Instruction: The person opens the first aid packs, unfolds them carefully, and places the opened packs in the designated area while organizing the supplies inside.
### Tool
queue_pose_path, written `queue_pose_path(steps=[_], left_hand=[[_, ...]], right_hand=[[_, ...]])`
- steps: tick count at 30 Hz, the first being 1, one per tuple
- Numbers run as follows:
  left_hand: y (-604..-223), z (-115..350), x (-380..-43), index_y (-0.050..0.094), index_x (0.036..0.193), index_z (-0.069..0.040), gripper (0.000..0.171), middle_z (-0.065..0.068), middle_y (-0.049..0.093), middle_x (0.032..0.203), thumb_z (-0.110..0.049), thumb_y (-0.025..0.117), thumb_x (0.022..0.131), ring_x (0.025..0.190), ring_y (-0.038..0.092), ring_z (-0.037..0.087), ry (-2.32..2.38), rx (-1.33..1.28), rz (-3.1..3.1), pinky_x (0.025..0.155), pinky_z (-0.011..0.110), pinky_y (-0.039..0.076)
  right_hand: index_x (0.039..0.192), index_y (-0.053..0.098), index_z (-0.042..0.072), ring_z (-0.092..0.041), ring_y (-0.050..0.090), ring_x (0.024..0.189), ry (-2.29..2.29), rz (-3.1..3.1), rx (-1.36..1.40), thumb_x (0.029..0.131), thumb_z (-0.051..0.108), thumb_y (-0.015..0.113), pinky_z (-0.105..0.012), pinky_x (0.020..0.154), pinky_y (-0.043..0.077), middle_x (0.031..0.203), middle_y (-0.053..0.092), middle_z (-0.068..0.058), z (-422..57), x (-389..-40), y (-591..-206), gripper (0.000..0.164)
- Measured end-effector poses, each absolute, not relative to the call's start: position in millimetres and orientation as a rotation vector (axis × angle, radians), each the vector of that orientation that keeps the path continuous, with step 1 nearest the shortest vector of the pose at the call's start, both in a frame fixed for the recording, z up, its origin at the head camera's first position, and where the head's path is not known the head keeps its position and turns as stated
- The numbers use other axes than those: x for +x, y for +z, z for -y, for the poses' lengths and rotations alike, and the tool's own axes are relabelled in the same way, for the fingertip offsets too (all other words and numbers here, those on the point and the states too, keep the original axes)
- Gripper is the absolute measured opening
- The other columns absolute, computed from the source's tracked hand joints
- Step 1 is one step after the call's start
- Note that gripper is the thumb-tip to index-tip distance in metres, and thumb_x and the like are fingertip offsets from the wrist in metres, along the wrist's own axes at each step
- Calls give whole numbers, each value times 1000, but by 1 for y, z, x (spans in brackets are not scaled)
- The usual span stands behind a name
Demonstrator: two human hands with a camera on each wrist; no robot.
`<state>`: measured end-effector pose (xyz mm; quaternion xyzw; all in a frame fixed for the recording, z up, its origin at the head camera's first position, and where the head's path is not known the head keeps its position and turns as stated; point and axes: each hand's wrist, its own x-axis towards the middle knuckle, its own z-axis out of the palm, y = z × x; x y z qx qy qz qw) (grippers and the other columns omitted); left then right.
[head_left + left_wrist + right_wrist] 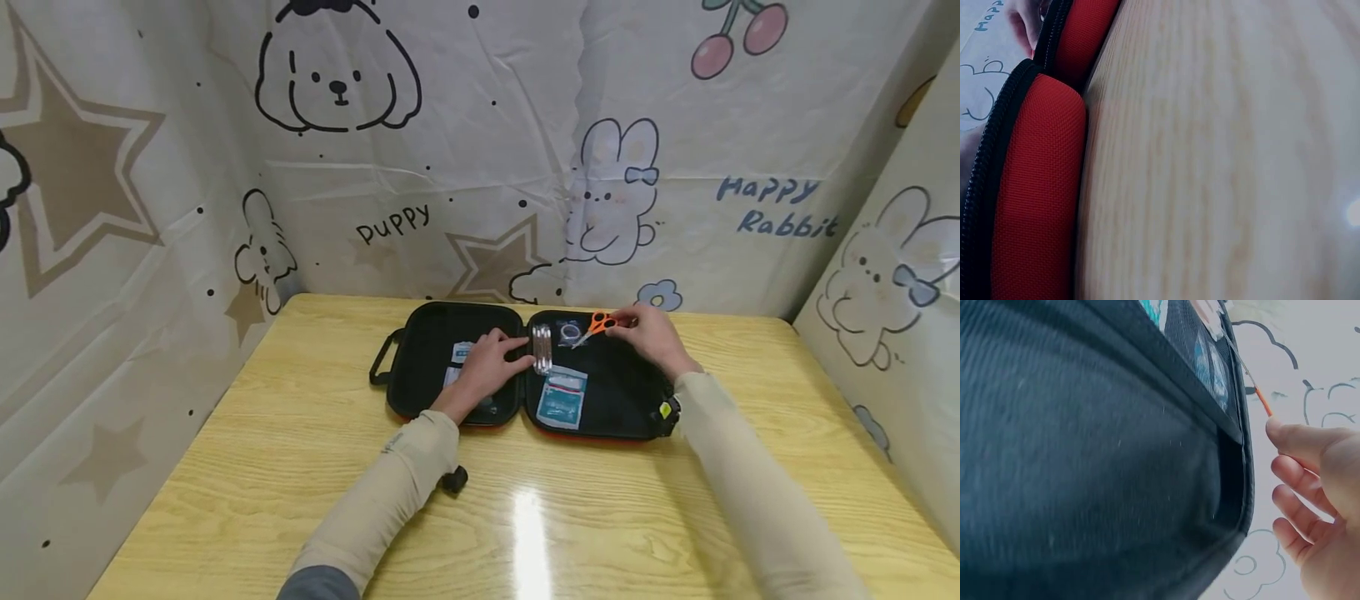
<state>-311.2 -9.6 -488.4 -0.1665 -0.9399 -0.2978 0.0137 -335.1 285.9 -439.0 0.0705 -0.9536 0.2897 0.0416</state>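
A zippered case [615, 400], black inside and red outside, lies spread open on the table. My right hand [651, 335] pinches small orange-handled scissors [602, 322] by the handle over the back of the case's right half. Their blades point down and left, towards a clear packet with a white ring-shaped roll [570, 333]. In the right wrist view, thumb and forefinger hold the orange handle [1263, 401]. My left hand [491, 364] reaches over the left half, fingers extended to the hinge beside a narrow clear pack of sticks [542, 349]. Whether its fingertips touch that pack, I cannot tell.
A teal-and-white packet [562, 398] lies in the right half near the hinge. Other small packets [461, 352] are partly hidden under my left hand. The carry handle [384, 358] sticks out left. A printed cloth [480, 167] hangs behind the wooden table [300, 500].
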Motion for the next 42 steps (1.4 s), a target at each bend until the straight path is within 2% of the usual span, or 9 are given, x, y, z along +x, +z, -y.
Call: queue_pose_path(steps=[7, 13, 19, 29, 33, 38, 42], left_hand=[[-487, 12, -310, 57, 141, -27, 53, 6, 53, 116, -52, 60, 95, 97, 47, 20, -948, -514, 2927, 81, 34, 42], [-488, 10, -310, 58, 141, -26, 52, 7, 53, 115, -52, 60, 95, 96, 48, 20, -939, -532, 2919, 80, 34, 42], [-488, 9, -309, 59, 140, -25, 52, 6, 53, 114, -52, 60, 95, 96, 47, 20, -945, -529, 2917, 81, 34, 42], [-486, 10, -309, 59, 140, -26, 52, 6, 53, 115, -52, 60, 95, 96, 48, 20, -935, -516, 2923, 81, 34, 43], [-486, 9, -309, 60, 139, -26, 50, 6, 54, 114, -50, 61, 95, 96, 48, 20, -949, -509, 2915, 81, 34, 42], [-487, 9, -310, 59, 139, -26, 51, 6, 53, 114, -51, 61, 95, 95, 47, 20, -956, -516, 2914, 79, 34, 42], [-487, 9, -310, 59, 140, -26, 51, 6, 53, 114, -51, 61, 95, 94, 46, 20, -952, -509, 2917, 78, 33, 41]], right_hand=[[119, 67, -4, -33, 61, 93, 867, 2904, 240, 92, 21, 71, -46, 81, 49, 108, 67, -22, -303, -321, -436, 38], [118, 69, -3, -32, 62, 92, 821, 2901, 206, 91, 25, 72, -39, 76, 47, 104, 68, -20, -321, -313, -438, 38], [114, 69, -6, -33, 63, 88, 792, 2881, 204, 89, 21, 73, -39, 74, 48, 98, 70, -20, -333, -307, -442, 36], [109, 71, -8, -29, 59, 78, 742, 2872, 205, 88, 20, 74, -33, 66, 44, 91, 69, -20, -332, -303, -449, 36], [105, 73, -7, -31, 58, 80, 669, 2866, 252, 86, 22, 76, -39, 71, 43, 90, 69, -20, -325, -305, -450, 35], [96, 75, -5, -33, 57, 83, 534, 2869, 306, 84, 24, 78, -50, 86, 37, 90, 70, -20, -313, -308, -453, 31], [93, 75, -3, -34, 55, 85, 457, 2890, 339, 84, 26, 78, -49, 83, 36, 91, 71, -19, -300, -310, -456, 31]])
